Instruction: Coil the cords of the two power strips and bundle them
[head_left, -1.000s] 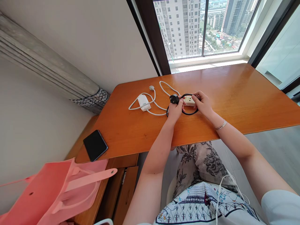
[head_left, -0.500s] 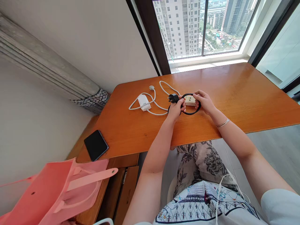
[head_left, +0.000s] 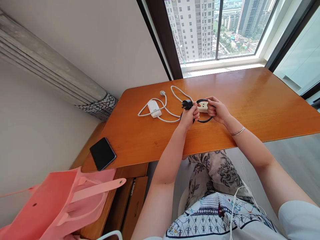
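My left hand [head_left: 189,116] is closed round a black power cable [head_left: 203,120] just behind its black plug [head_left: 186,104], which sticks out to the left. My right hand [head_left: 218,109] pinches the other side of the same cable, which forms a loop between both hands. A cream socket block [head_left: 203,106] lies on the wooden desk [head_left: 250,100] inside the loop, partly hidden by my fingers.
A white adapter [head_left: 153,108] with a loose white cord [head_left: 172,95] lies left of my hands. A black phone [head_left: 102,153] rests on the desk's near left corner. A pink bag [head_left: 55,203] sits at the lower left. A window is behind the desk.
The black loop has become smaller between my hands. My left hand with the plug has shifted slightly right and up.
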`<act>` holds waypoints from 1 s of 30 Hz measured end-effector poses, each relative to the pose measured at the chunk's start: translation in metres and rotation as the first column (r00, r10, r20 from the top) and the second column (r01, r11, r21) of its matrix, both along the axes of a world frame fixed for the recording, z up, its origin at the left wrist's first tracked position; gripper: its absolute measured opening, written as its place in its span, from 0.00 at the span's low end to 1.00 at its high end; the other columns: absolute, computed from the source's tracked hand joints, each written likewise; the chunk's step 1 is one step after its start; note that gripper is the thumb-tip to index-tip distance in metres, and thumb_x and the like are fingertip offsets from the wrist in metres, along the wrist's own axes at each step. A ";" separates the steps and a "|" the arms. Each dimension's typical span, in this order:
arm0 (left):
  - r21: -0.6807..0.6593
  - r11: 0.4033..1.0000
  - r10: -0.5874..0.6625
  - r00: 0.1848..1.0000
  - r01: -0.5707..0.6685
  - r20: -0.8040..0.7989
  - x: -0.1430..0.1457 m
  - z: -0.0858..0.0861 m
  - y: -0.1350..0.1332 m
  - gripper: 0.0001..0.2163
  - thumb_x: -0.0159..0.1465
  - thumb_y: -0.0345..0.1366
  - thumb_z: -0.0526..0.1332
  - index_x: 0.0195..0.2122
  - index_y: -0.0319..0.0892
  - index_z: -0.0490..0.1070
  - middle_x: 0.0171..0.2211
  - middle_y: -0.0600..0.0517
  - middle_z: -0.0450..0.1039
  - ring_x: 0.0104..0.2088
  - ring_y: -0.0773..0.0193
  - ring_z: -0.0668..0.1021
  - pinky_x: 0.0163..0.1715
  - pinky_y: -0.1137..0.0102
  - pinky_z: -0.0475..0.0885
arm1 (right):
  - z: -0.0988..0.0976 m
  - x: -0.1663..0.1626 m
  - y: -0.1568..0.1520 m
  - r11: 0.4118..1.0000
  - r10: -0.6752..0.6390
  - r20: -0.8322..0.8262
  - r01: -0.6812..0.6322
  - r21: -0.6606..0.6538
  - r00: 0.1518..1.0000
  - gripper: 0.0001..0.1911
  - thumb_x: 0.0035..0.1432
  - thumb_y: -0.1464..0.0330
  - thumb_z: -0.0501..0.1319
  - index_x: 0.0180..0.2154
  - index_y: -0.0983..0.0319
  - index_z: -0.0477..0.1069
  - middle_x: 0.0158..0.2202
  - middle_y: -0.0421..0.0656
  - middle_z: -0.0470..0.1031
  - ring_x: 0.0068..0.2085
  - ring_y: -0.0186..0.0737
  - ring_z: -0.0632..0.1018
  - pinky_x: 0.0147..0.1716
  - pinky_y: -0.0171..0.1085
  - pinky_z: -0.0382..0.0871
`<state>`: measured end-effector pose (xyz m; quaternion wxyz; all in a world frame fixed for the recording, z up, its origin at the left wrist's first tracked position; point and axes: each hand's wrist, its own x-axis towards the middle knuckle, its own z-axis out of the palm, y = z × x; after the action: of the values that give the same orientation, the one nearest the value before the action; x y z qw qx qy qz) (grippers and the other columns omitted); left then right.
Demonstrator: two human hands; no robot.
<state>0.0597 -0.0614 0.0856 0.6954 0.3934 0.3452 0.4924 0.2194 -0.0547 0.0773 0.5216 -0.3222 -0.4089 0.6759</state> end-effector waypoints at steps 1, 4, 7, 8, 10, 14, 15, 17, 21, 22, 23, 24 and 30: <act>0.000 1.000 -0.005 1.000 0.005 0.007 0.000 0.000 0.000 0.15 0.65 0.42 0.69 0.29 0.41 0.66 0.16 0.64 0.50 0.14 0.78 0.54 0.15 0.80 0.54 | 0.001 0.000 -0.001 1.000 0.004 -0.004 -0.004 -0.002 1.000 0.13 0.58 0.64 0.67 0.36 0.58 0.63 0.17 0.26 0.47 0.18 0.25 0.46 0.16 0.26 0.41; -0.003 1.000 0.028 0.999 -0.028 0.027 0.002 -0.002 0.000 0.18 0.64 0.42 0.69 0.26 0.42 0.62 0.16 0.64 0.50 0.13 0.78 0.53 0.14 0.80 0.51 | 0.003 0.000 -0.003 1.000 0.004 -0.025 -0.004 0.002 1.000 0.10 0.59 0.65 0.67 0.36 0.59 0.66 0.18 0.26 0.48 0.17 0.24 0.48 0.16 0.25 0.43; -0.030 0.993 0.117 0.992 -0.116 0.045 0.003 -0.003 0.001 0.19 0.64 0.41 0.70 0.26 0.42 0.60 0.16 0.64 0.49 0.13 0.79 0.52 0.13 0.80 0.47 | 0.004 -0.003 -0.005 1.000 -0.011 -0.081 0.011 -0.004 0.997 0.09 0.59 0.66 0.68 0.39 0.60 0.71 0.19 0.29 0.57 0.19 0.25 0.59 0.18 0.26 0.56; -0.041 0.988 0.150 0.987 -0.147 0.056 0.004 -0.003 0.002 0.18 0.63 0.41 0.70 0.27 0.43 0.60 0.15 0.64 0.49 0.13 0.79 0.52 0.13 0.80 0.47 | 0.004 -0.005 -0.005 1.000 -0.017 -0.105 0.015 -0.018 0.994 0.09 0.60 0.66 0.68 0.40 0.60 0.72 0.21 0.31 0.61 0.21 0.27 0.64 0.21 0.27 0.62; -0.054 0.977 0.212 0.974 -0.208 0.085 0.004 -0.002 0.003 0.17 0.64 0.40 0.69 0.27 0.43 0.60 0.15 0.65 0.49 0.13 0.79 0.51 0.13 0.80 0.47 | 0.004 -0.009 -0.006 0.997 -0.026 -0.153 0.015 -0.074 0.988 0.09 0.61 0.65 0.67 0.41 0.60 0.72 0.23 0.34 0.68 0.26 0.30 0.73 0.29 0.31 0.72; -0.060 0.954 0.300 0.946 -0.294 0.125 0.004 0.000 0.004 0.17 0.65 0.38 0.68 0.27 0.43 0.60 0.15 0.64 0.47 0.12 0.78 0.52 0.13 0.80 0.48 | -0.002 -0.019 -0.008 0.978 -0.024 -0.235 -0.025 -0.205 0.972 0.09 0.66 0.62 0.63 0.39 0.62 0.73 0.23 0.36 0.70 0.29 0.35 0.77 0.35 0.36 0.77; -0.061 0.952 0.304 0.945 -0.298 0.124 0.004 0.000 0.004 0.16 0.65 0.38 0.67 0.26 0.43 0.60 0.15 0.64 0.47 0.13 0.78 0.52 0.13 0.80 0.48 | -0.003 -0.021 -0.009 0.977 -0.027 -0.250 -0.028 -0.212 0.968 0.10 0.68 0.62 0.62 0.38 0.62 0.72 0.21 0.34 0.67 0.27 0.33 0.75 0.34 0.35 0.76; -0.067 0.955 0.294 0.949 -0.288 0.111 0.004 0.000 0.004 0.16 0.66 0.37 0.66 0.26 0.43 0.60 0.15 0.64 0.47 0.13 0.78 0.52 0.13 0.80 0.49 | -0.005 -0.023 -0.010 0.979 -0.032 -0.269 -0.023 -0.201 0.963 0.11 0.69 0.61 0.61 0.36 0.61 0.72 0.17 0.30 0.58 0.21 0.29 0.66 0.29 0.32 0.72; -0.056 0.964 0.265 0.962 -0.261 0.072 0.005 -0.001 0.004 0.15 0.67 0.38 0.64 0.26 0.42 0.63 0.15 0.64 0.47 0.13 0.77 0.53 0.14 0.80 0.54 | -0.005 -0.022 -0.010 0.984 -0.043 -0.263 -0.004 -0.176 0.964 0.14 0.69 0.59 0.61 0.34 0.61 0.70 0.16 0.28 0.49 0.17 0.26 0.50 0.20 0.27 0.59; -0.047 0.964 0.265 0.962 -0.262 0.062 0.006 -0.002 0.003 0.14 0.67 0.39 0.65 0.26 0.42 0.65 0.15 0.64 0.48 0.13 0.77 0.54 0.14 0.80 0.56 | -0.004 -0.022 -0.009 0.985 -0.054 -0.258 0.009 -0.175 0.965 0.15 0.69 0.58 0.61 0.33 0.61 0.69 0.16 0.28 0.48 0.17 0.25 0.48 0.20 0.27 0.56; -0.037 0.963 0.269 0.962 -0.267 0.053 0.007 -0.002 0.003 0.14 0.67 0.39 0.65 0.27 0.42 0.66 0.15 0.64 0.49 0.13 0.77 0.55 0.15 0.80 0.57 | -0.003 -0.022 -0.009 0.984 -0.070 -0.252 0.026 -0.175 0.965 0.17 0.69 0.56 0.61 0.32 0.61 0.68 0.16 0.28 0.48 0.17 0.25 0.48 0.19 0.27 0.55; -0.029 0.962 0.274 0.961 -0.273 0.043 0.007 -0.003 0.003 0.13 0.67 0.40 0.65 0.28 0.42 0.67 0.15 0.63 0.51 0.13 0.76 0.57 0.15 0.79 0.59 | -0.003 -0.022 -0.009 0.983 -0.087 -0.243 0.044 -0.176 0.966 0.18 0.69 0.55 0.61 0.32 0.61 0.67 0.16 0.28 0.48 0.17 0.25 0.47 0.18 0.27 0.53; 0.009 0.946 0.325 0.946 -0.325 -0.010 0.009 -0.015 0.008 0.08 0.66 0.40 0.66 0.36 0.41 0.74 0.17 0.61 0.63 0.16 0.73 0.69 0.22 0.77 0.68 | -0.001 -0.020 -0.007 0.978 -0.162 -0.136 0.140 -0.153 0.977 0.21 0.62 0.53 0.67 0.32 0.59 0.62 0.17 0.27 0.45 0.17 0.25 0.46 0.16 0.27 0.46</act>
<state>0.0687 -0.0536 0.0703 0.6013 0.3363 0.4076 0.5993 0.1990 -0.0614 0.0768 0.5759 -0.3381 -0.2940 0.6838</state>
